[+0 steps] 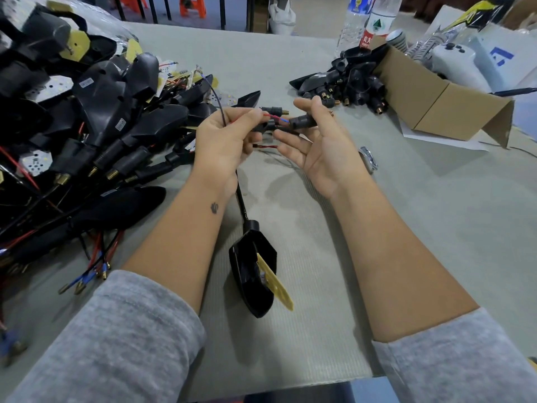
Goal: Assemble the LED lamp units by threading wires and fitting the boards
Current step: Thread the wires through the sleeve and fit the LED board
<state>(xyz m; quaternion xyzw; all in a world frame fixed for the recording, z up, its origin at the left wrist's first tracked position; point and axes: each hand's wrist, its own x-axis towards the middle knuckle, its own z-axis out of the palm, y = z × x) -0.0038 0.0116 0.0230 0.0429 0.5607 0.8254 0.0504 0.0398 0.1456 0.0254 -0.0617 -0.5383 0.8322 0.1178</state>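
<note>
The left hand [229,138] pinches thin red and blue wires [273,117] at its fingertips. The right hand [319,144] grips a short black plastic stem [302,122], fingers curled, over the grey table [319,257].

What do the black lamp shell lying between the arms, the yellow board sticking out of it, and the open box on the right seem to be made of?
The black lamp shell looks like moulded plastic: smooth, glossy, with crisp facets catching light. The yellow board looks like a thin, stiff, matte circuit board, possibly fibreglass; the exact material is unclear. The open box is brown corrugated cardboard, dull, with folded flaps.
</note>
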